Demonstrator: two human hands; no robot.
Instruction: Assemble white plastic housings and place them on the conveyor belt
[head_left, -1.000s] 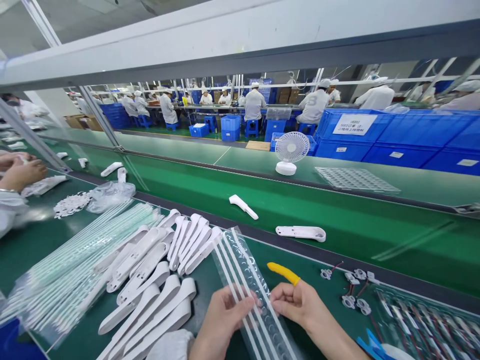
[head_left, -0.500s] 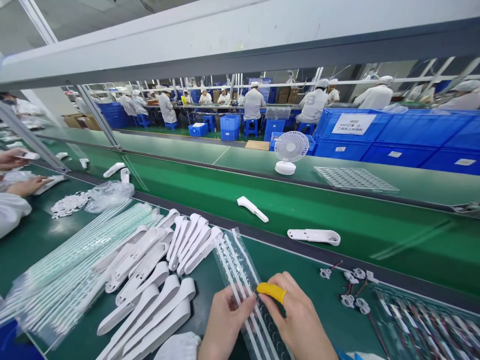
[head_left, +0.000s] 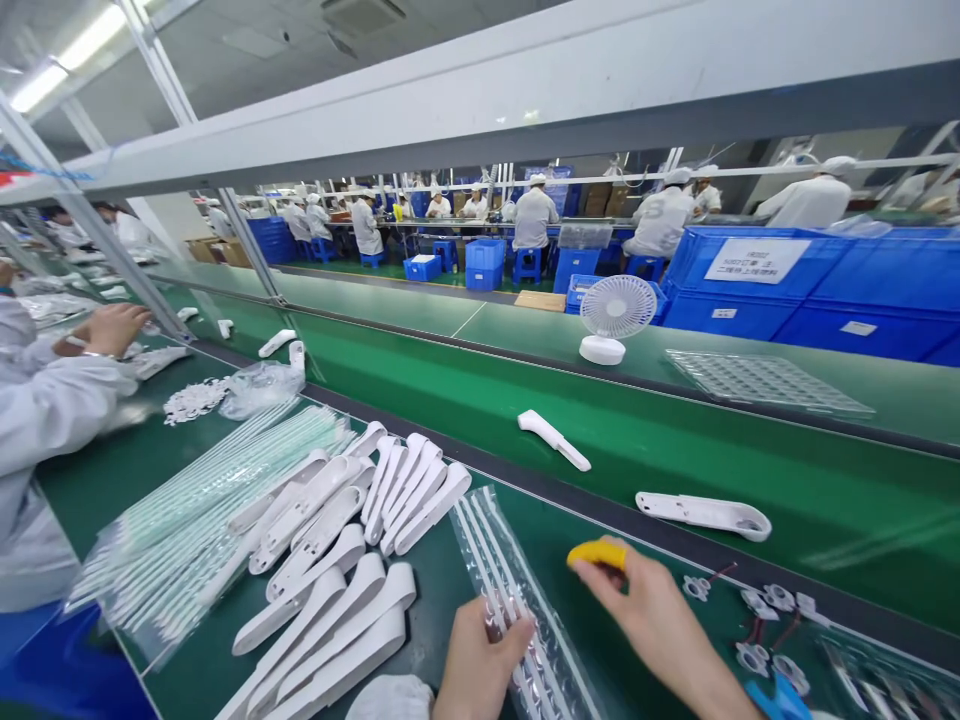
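My left hand is closed around a clear plastic sheet with narrow white strips along it, thumb on top. To the right of the sheet, and apart from it, is my right hand, with a yellow finger cot on one finger. Its thumb and that finger are pressed together; whatever may be between them is too small to make out. White plastic handle-shaped shells lie in rows to the left of my left hand. Small round parts with wires lie beyond my right forearm.
Bundles of pale green-white strips in plastic lie at the left. A green conveyor belt carries a white shell and another shell. A small fan stands beyond it. A co-worker's sleeve is at far left.
My right hand has left the plastic sheet and moved to the right. My left hand still holds the sheet. The view has shifted, bringing more of the co-worker at left into sight.
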